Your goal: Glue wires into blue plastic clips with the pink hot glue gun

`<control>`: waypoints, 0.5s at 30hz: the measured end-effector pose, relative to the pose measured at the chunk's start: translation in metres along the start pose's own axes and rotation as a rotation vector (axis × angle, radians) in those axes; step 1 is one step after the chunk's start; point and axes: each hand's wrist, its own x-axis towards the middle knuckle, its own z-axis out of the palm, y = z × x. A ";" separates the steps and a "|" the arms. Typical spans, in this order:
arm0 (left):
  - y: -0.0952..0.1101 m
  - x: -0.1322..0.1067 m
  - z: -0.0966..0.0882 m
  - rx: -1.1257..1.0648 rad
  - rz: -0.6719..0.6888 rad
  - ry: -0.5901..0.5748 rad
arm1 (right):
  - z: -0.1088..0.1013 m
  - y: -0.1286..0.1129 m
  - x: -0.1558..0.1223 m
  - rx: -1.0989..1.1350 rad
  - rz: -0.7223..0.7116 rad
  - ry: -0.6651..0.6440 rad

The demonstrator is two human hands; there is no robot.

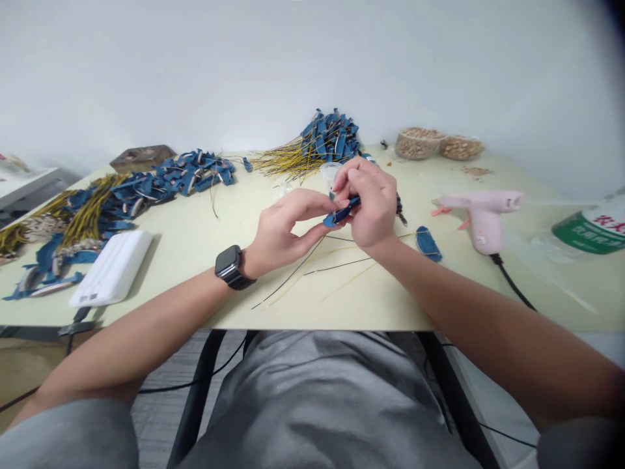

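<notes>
Both hands meet above the middle of the table, pinching a small dark-blue fabric piece (336, 217) with thin wires hanging from it. My left hand (288, 225), with a black watch on its wrist, grips the piece's left end between thumb and fingers. Curled over the other end is my right hand (372, 202), its fingertips close to the left ones; they partly hide the piece. Thin black and yellow wires (288, 279) run down toward the table's front. Beside my right forearm lies another blue piece (428, 243), flat on the table.
A pink glue gun (486, 218) and a bottle with a green label (588, 231) are at the right. Bowls of small tan pieces (418, 143) stand behind. Blue pieces on yellow wires are heaped at the back (329, 137) and left (180, 176), near a white power bank (113, 267).
</notes>
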 end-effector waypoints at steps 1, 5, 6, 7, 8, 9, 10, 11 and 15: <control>0.000 0.001 0.000 0.008 0.017 -0.004 | 0.000 -0.002 -0.001 -0.008 0.018 -0.002; 0.001 0.003 0.000 0.052 0.090 -0.006 | 0.000 -0.009 -0.003 -0.022 0.046 -0.001; 0.001 0.003 -0.001 0.069 0.099 -0.011 | 0.000 -0.009 -0.004 -0.026 0.043 0.002; 0.000 0.003 -0.001 0.084 0.103 -0.021 | 0.000 -0.009 -0.004 -0.039 0.047 0.003; 0.000 0.003 -0.002 0.096 0.102 -0.035 | -0.001 -0.009 -0.004 -0.057 0.053 0.004; 0.000 0.002 -0.002 0.103 0.102 -0.047 | -0.001 -0.009 -0.004 -0.076 0.060 0.003; -0.001 0.002 -0.002 0.109 0.101 -0.056 | -0.001 -0.009 -0.004 -0.092 0.064 0.002; -0.001 0.002 -0.003 0.115 0.098 -0.062 | -0.002 -0.009 -0.004 -0.100 0.065 -0.004; -0.001 0.002 -0.003 0.098 0.104 -0.066 | -0.001 -0.009 -0.003 -0.052 0.022 -0.028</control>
